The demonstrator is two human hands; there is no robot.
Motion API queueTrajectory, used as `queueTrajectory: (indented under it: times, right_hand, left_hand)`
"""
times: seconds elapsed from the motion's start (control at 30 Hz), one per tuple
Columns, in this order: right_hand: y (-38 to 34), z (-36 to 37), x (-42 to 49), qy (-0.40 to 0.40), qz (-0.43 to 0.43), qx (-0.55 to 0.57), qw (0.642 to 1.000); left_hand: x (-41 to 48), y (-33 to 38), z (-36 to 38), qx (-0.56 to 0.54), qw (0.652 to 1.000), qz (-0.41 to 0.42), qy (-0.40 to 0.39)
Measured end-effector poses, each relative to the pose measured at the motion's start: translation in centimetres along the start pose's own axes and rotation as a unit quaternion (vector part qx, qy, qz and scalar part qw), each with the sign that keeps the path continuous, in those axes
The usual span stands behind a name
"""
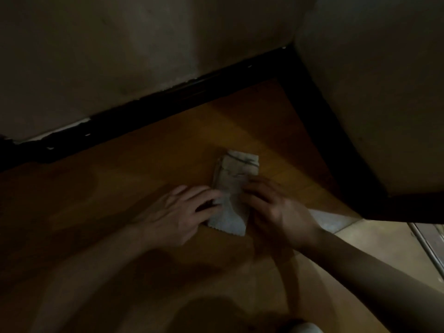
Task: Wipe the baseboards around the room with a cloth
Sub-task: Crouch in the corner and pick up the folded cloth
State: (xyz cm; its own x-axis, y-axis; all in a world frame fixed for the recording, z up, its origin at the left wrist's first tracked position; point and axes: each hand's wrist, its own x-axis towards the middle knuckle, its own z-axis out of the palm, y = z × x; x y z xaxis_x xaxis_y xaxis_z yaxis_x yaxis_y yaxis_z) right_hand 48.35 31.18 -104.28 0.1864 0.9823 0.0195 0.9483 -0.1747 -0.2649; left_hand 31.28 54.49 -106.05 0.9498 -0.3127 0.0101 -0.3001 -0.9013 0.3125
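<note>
A pale folded cloth (231,186) lies flat on the orange-brown wooden floor (134,179), a short way out from a room corner. My left hand (179,211) rests on the floor with its fingertips pressing the cloth's left edge. My right hand (271,207) covers the cloth's right side, fingers laid over it. A dark, almost black baseboard (168,102) runs along the foot of the left wall, its top edge chipped white in places. A second stretch of baseboard (319,121) follows the right wall from the corner toward me.
Two dim beige walls meet at a corner (288,48) beyond the cloth. At the right the wood gives way to pale tiles (374,243) and a metal door track (427,246). A white rounded thing (304,328) shows at the bottom edge.
</note>
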Motion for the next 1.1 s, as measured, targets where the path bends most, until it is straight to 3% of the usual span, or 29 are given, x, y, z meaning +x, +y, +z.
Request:
queueTrajectory:
  times: [0.13,0.43,0.73,0.87,0.97,1.1]
  right_hand:
    - [-0.7,0.4,-1.2,-0.015,-0.021,-0.027,0.999]
    - [-0.1,1.1,-1.4,-0.047,-0.026,0.039,0.998]
    - [-1.5,1.8,-2.1,0.050,-0.069,-0.010,0.996]
    - [-1.5,1.8,-1.6,0.069,-0.009,0.132,0.989]
    - [-1.6,0.5,-1.1,0.076,0.066,0.286,0.953]
    - [-2.4,-0.4,-0.5,0.073,0.179,0.392,0.899]
  left_hand:
    - [0.7,-0.8,-0.2,0.012,0.999,0.034,-0.038]
    - [1.6,-0.8,0.4,0.013,0.999,0.046,0.004]
    - [1.3,-0.6,0.9,-0.012,0.999,0.006,0.031]
    - [0.9,-1.3,0.5,-0.015,0.999,0.034,0.016]
    - [1.0,-1.3,0.4,0.015,0.998,0.041,0.043]
    - [2.2,0.1,0.6,-0.152,0.979,-0.035,0.129]
